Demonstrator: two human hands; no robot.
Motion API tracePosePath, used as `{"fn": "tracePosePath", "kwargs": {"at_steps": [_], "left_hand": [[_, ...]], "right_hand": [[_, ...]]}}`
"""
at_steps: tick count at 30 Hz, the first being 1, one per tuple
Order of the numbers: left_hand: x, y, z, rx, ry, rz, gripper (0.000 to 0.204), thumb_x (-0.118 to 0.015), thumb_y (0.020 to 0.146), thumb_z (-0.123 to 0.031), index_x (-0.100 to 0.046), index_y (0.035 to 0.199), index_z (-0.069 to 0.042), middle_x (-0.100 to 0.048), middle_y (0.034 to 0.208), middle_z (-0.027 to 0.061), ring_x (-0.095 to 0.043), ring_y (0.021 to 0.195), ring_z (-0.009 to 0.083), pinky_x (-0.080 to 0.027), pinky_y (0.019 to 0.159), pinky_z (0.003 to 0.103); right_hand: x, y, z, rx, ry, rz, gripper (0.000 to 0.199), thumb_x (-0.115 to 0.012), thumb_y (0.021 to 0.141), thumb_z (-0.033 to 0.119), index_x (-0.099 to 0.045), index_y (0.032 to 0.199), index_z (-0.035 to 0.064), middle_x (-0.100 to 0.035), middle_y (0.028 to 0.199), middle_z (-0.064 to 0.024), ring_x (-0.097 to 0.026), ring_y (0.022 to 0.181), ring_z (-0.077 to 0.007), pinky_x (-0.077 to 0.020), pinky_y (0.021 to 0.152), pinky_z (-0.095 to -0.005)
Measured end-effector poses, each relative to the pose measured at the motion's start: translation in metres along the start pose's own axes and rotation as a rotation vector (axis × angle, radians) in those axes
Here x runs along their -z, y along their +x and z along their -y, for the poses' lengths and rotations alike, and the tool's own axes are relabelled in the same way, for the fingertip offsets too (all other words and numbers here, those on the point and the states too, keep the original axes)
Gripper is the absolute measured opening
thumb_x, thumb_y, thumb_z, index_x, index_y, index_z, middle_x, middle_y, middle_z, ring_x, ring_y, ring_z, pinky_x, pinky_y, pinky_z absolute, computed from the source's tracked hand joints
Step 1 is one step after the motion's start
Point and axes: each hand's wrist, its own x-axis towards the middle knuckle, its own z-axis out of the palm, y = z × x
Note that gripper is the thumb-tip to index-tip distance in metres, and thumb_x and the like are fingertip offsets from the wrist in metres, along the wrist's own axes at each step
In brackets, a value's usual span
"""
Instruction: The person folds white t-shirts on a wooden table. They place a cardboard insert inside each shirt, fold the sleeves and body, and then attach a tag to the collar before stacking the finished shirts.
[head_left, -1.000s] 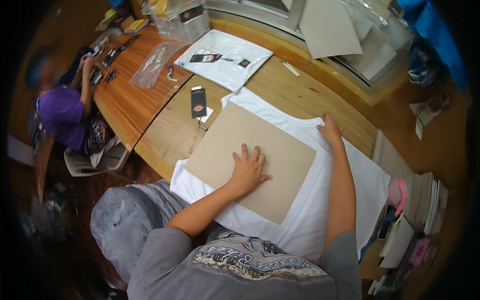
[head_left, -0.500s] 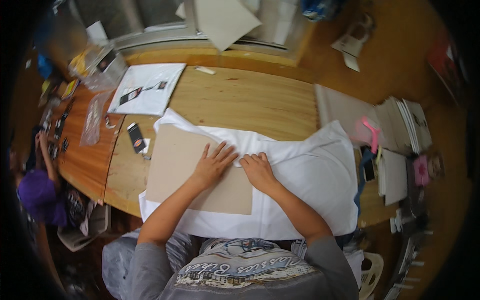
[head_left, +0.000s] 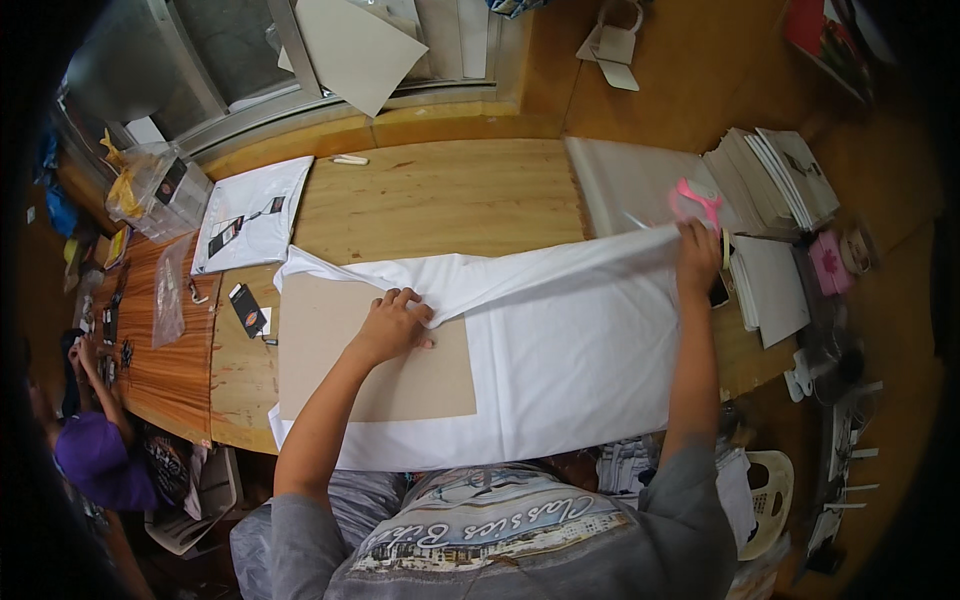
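A white garment point(head_left: 580, 345) lies spread across the table in front of me, wrinkled along its far edge. On its left part rests a flat beige cardboard sheet point(head_left: 330, 350), with a strip of garment showing beyond its near edge. My left hand point(head_left: 393, 328) is over the cardboard's right part, its fingers curled at the point where a fold of the garment ends. Far out to the right, my right hand point(head_left: 698, 258) grips the garment's far right corner, pulling the far edge into a long raised fold that runs back toward the left hand.
A bagged white garment point(head_left: 262, 210) and a black tag point(head_left: 246, 308) lie to the left. Pink-handled scissors point(head_left: 700, 200) sit on clear plastic point(head_left: 640, 180) near stacked card sheets point(head_left: 765, 190) at the right. Another person in a purple cap point(head_left: 100, 458) is at the far left.
My right hand has moved from beside my left hand out to the far right corner, lifting the garment's edge. My left hand has gone from lying flat to curled. The view has shifted.
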Motion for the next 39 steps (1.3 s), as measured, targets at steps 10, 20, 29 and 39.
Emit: {"fn": "tracePosePath", "kwargs": {"at_steps": [10, 20, 29, 39], "left_hand": [[-0.03, 0.002, -0.01, -0.017, 0.011, -0.345, 0.027, -0.065, 0.065, -0.021, -0.056, 0.09, -0.014, -0.052, 0.1, 0.0073, -0.046, 0.098, 0.029, -0.034, 0.077, 0.043], [-0.038, 0.009, -0.015, -0.037, 0.071, -0.357, 0.023, -0.06, 0.067, -0.012, -0.056, 0.09, -0.012, -0.05, 0.102, 0.0126, -0.044, 0.098, 0.0318, -0.035, 0.075, 0.043], [-0.039, 0.005, -0.028, -0.154, 0.099, -0.504, 0.014, -0.06, 0.07, -0.013, -0.055, 0.083, -0.011, -0.05, 0.102, 0.0082, -0.042, 0.106, 0.0279, -0.028, 0.085, 0.047], [-0.047, 0.003, -0.018, -0.192, -0.132, -0.511, 0.022, -0.062, 0.068, -0.009, -0.053, 0.088, -0.005, -0.053, 0.094, 0.0079, -0.049, 0.096, 0.0252, -0.036, 0.081, 0.037]], "right_hand": [[0.04, -0.129, 0.197, -0.054, 0.794, 0.414, 0.026, -0.054, 0.074, 0.009, -0.056, 0.099, 0.0026, -0.056, 0.1, -0.0117, -0.051, 0.098, -0.0255, -0.0371, 0.088, -0.0349], [-0.074, -0.105, 0.102, -0.33, 0.609, 0.342, 0.035, -0.05, 0.077, 0.03, -0.055, 0.103, 0.0081, -0.05, 0.112, -0.0129, -0.042, 0.108, -0.0293, -0.0303, 0.092, -0.0431], [-0.037, -0.115, -0.1, -1.082, 0.982, 0.576, 0.053, -0.05, 0.078, 0.036, -0.039, 0.12, 0.0049, -0.057, 0.091, -0.0111, -0.055, 0.072, -0.0188, -0.047, 0.06, -0.0293], [-0.013, -0.071, -0.033, -0.547, 0.105, 0.665, 0.065, -0.065, 0.067, 0.015, -0.035, 0.124, 0.0137, -0.047, 0.115, -0.0131, -0.045, 0.104, -0.029, -0.0378, 0.084, -0.0378]]}}
